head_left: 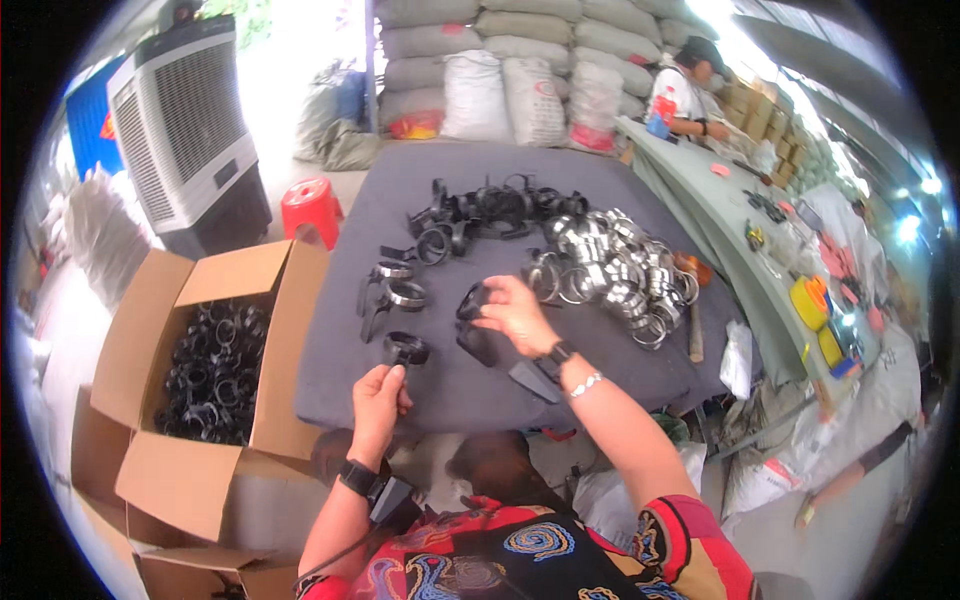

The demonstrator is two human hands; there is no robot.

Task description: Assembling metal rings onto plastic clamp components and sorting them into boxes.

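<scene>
On grey tbl [455,398], L hand [378,400] pinches rnd blk ring [406,348], R hand [514,314] a handled blk ring [469,303].

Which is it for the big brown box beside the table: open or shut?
Open: the brown box has its flaps spread outward, and black rings show inside.

Black ring [469,302] partly out of sight behind right hand [515,313]

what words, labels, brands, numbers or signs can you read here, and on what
No text reads clearly.
White sack by the stacked sacks: red print, too blurred to read.
Lower-right sack: reddish print, too blurred.
Black ring part at the left hand: no legible marking.
</scene>
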